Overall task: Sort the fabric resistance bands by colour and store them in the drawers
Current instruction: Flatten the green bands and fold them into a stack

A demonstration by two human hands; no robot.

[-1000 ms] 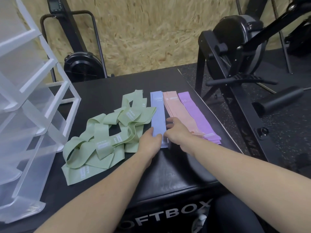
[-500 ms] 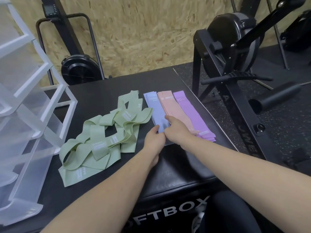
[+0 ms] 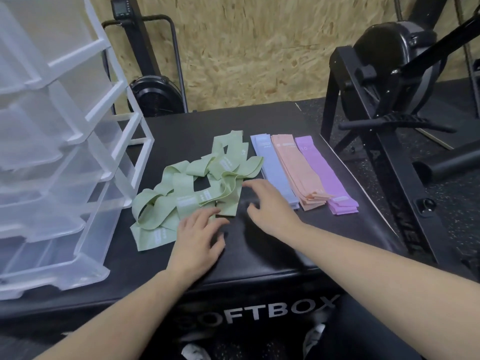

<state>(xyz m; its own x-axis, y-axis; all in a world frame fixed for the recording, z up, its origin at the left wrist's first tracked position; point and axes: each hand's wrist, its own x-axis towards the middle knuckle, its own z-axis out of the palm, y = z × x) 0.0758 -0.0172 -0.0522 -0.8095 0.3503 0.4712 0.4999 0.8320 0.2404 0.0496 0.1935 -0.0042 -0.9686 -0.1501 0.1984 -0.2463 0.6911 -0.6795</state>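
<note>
Both the left hand (image 3: 198,236) and right hand (image 3: 268,203), fingers spread and gripping nothing, reach toward the tangled green fabric bands (image 3: 197,185), probably to straighten them like the flat blue stack (image 3: 275,170) just right.

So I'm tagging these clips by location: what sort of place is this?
Most likely a gym: a black rowing machine stands at right, another by the chipboard wall, and resistance bands lie on a padded jump box.
</note>
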